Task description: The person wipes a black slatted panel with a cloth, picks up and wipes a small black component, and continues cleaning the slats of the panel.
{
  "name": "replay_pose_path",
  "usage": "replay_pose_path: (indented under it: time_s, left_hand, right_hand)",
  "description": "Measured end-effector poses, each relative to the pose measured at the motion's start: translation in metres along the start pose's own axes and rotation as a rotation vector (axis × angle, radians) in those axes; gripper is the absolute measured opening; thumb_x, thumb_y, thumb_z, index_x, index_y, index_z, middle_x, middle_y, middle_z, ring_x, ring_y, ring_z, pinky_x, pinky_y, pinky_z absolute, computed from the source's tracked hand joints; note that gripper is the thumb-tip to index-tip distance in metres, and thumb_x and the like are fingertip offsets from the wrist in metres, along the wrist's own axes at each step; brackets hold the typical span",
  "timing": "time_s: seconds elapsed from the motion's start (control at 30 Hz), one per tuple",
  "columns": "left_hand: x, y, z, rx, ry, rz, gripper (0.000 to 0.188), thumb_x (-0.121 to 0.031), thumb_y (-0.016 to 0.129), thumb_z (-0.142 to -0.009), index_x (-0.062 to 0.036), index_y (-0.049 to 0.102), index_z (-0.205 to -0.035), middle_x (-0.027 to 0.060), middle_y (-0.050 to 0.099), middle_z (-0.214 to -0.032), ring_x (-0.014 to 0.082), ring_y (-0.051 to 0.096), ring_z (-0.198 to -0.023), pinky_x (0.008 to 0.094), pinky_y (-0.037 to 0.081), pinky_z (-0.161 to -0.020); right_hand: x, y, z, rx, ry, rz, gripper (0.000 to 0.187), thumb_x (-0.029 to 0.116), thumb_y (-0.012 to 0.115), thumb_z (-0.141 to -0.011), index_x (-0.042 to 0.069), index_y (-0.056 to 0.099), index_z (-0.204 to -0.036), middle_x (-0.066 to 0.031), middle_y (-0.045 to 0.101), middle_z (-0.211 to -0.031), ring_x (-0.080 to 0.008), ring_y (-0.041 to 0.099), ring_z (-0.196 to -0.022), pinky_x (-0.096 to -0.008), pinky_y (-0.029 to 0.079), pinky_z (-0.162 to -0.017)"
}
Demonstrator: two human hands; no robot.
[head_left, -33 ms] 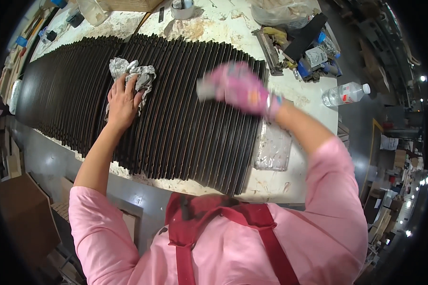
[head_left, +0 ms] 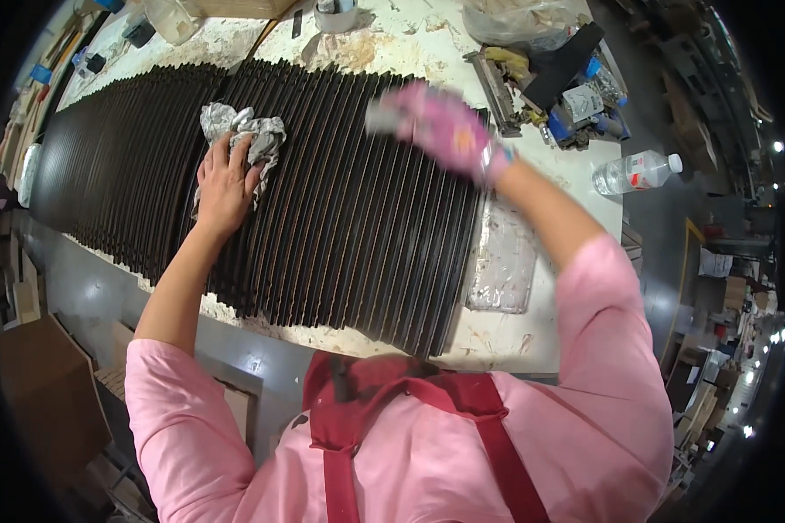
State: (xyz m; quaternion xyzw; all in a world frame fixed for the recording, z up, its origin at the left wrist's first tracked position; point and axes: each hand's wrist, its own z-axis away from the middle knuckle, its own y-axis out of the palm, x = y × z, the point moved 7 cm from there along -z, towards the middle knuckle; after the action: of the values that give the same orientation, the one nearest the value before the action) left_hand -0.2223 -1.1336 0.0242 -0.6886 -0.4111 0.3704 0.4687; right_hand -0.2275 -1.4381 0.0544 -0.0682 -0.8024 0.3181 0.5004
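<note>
A wide row of dark, narrow strips [head_left: 358, 227] lies side by side on the white table. My bare left hand [head_left: 225, 187] presses on a crumpled grey-white rag [head_left: 266, 131], its fingers curled over the cloth on top of the strips. My right hand [head_left: 440, 131], in a pink patterned glove, is over the far right part of the row and smeared by motion. A pale, blurred thing [head_left: 380, 118] shows at its fingertips; its kind cannot be made out.
A clear flat plastic packet [head_left: 502, 261] lies right of the strips. Near the table's right edge lies a water bottle [head_left: 637, 173], with a pile of tools and bottles [head_left: 576, 96] beyond it. At the back stand a small tub [head_left: 336, 17] and a plastic bag [head_left: 519, 22].
My right hand has moved farther away from me along the strips. My left hand and the rag have stayed in place.
</note>
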Motion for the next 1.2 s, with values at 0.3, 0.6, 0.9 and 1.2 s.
replay_pose_path:
  time_s: [0.3,0.6,0.9,1.2]
  left_hand:
    - [0.004,0.003,0.006,-0.018,0.013,-0.016,0.05,-0.033,0.058,-0.091,-0.0168,0.045,-0.136,0.014,0.042,-0.138,0.0367,0.042,-0.124,0.0484,0.035,-0.102]
    - [-0.001,0.003,0.001,-0.076,0.076,-0.056,0.05,-0.036,0.055,-0.093,-0.0181,0.043,-0.138,0.0126,0.042,-0.138,0.0359,0.042,-0.126,0.0484,0.033,-0.104]
    - [0.006,0.001,0.01,-0.011,-0.034,-0.028,0.049,-0.031,0.057,-0.092,-0.0172,0.043,-0.138,0.012,0.041,-0.14,0.0348,0.04,-0.127,0.0473,0.033,-0.102]
    - [-0.004,0.001,-0.002,-0.01,-0.003,-0.028,0.047,-0.031,0.057,-0.092,-0.0171,0.045,-0.136,0.0117,0.042,-0.138,0.0349,0.04,-0.128,0.0484,0.033,-0.104]
  right_hand:
    - [0.116,0.08,0.071,0.236,-0.301,0.415,0.012,0.013,0.053,-0.085,0.016,0.064,-0.081,-0.0032,0.063,-0.075,-0.0209,0.064,-0.072,-0.0365,0.054,-0.061]
    - [0.098,0.103,0.057,-0.073,-0.262,0.448,0.016,0.017,0.059,-0.077,0.011,0.063,-0.092,-0.0039,0.065,-0.088,-0.0209,0.063,-0.076,-0.0348,0.051,-0.067]
    - [0.086,0.041,0.046,0.04,0.115,-0.17,0.041,0.043,0.061,-0.087,0.006,0.065,-0.104,-0.0106,0.064,-0.107,-0.0235,0.064,-0.096,-0.035,0.052,-0.083]
    - [-0.063,-0.077,-0.036,-0.123,0.204,0.634,0.047,0.044,0.055,-0.092,0.008,0.061,-0.122,-0.0179,0.064,-0.111,-0.0325,0.061,-0.104,-0.039,0.047,-0.093]
